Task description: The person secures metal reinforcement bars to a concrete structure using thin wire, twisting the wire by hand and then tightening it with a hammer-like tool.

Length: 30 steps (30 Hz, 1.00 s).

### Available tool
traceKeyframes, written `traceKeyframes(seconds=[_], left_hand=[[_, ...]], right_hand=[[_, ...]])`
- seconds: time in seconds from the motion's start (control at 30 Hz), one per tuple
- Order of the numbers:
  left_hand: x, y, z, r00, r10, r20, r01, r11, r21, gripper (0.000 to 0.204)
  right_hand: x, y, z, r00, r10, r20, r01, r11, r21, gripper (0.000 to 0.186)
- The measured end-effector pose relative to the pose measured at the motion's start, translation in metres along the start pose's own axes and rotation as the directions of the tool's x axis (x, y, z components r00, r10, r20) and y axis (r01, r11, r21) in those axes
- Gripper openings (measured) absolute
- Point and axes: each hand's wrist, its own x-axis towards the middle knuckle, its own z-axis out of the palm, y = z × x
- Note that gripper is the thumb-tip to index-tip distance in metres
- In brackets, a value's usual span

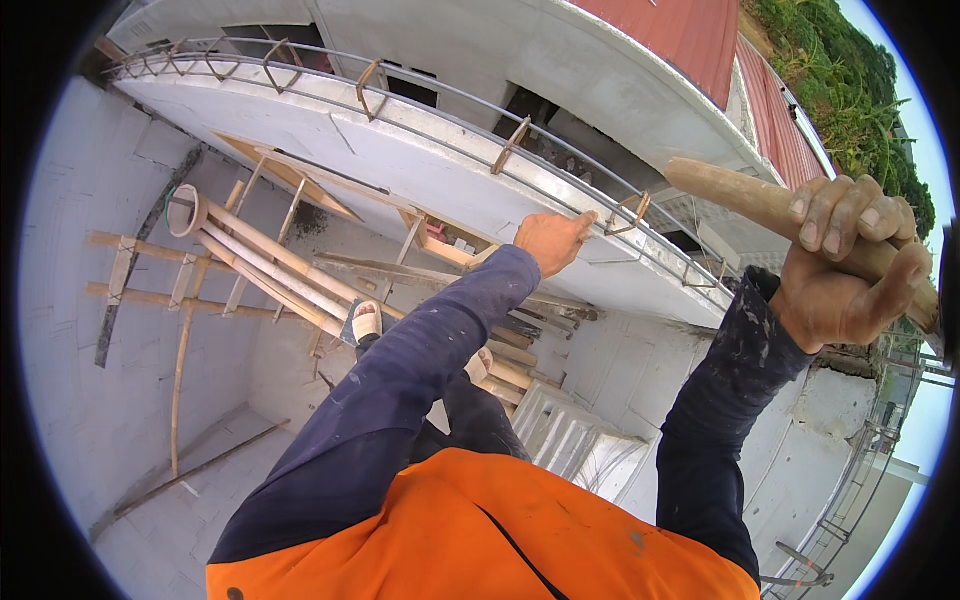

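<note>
I see right grip (850,270) at 3 o'clock, fingers wrapped tight round a wooden handle (740,200); its head is out of frame. Left grip (555,240) is empty, fingers loosely curled, touching the steel rebar rail (440,100) on the concrete ledge (400,160). Bamboo scaffold poles (260,265) crowd 9 o'clock below.

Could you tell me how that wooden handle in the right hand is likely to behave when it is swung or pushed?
The handle looks thick and straight, so probably stiff. Its surface looks worn smooth and dusty, so it may slip somewhat, though the right hand wraps it with its fingers closed. Its head is out of view, so weight is unclear.
</note>
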Motion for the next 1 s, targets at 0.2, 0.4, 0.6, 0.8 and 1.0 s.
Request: traceKeyframes(seconds=[0.2, 0.4, 0.6, 0.8, 1.0], left_hand=[[-0.130, -0.015, -0.061, 0.976, -0.216, 0.000, 0.215, 0.973, -0.085, 0.040], [-0.355, -0.095, -0.120, 0.733, -0.669, 0.125, 0.669, 0.742, 0.050, 0.038], [-0.454, -0.157, -0.178, 0.526, -0.850, -0.038, 0.850, 0.525, 0.034, 0.036], [-0.524, -0.207, -0.221, 0.383, -0.922, -0.052, 0.918, 0.386, -0.093, 0.035], [-0.586, -0.266, -0.285, 0.288, -0.958, -0.012, 0.948, 0.287, -0.134, 0.035]], right_hand=[[-0.082, -0.025, 0.041, 0.811, 0.453, -0.370, -0.560, 0.785, -0.267, 0.033], [-0.071, 0.071, 0.146, 0.619, 0.782, -0.073, -0.778, 0.597, -0.197, 0.033], [-0.072, 0.217, 0.253, 0.684, 0.729, 0.021, -0.452, 0.446, -0.773, 0.041], [-0.080, 0.292, 0.341, 0.912, 0.381, -0.150, -0.345, 0.520, -0.782, 0.046], [-0.071, 0.326, 0.384, 0.771, 0.512, -0.378, -0.595, 0.369, -0.714, 0.048]])
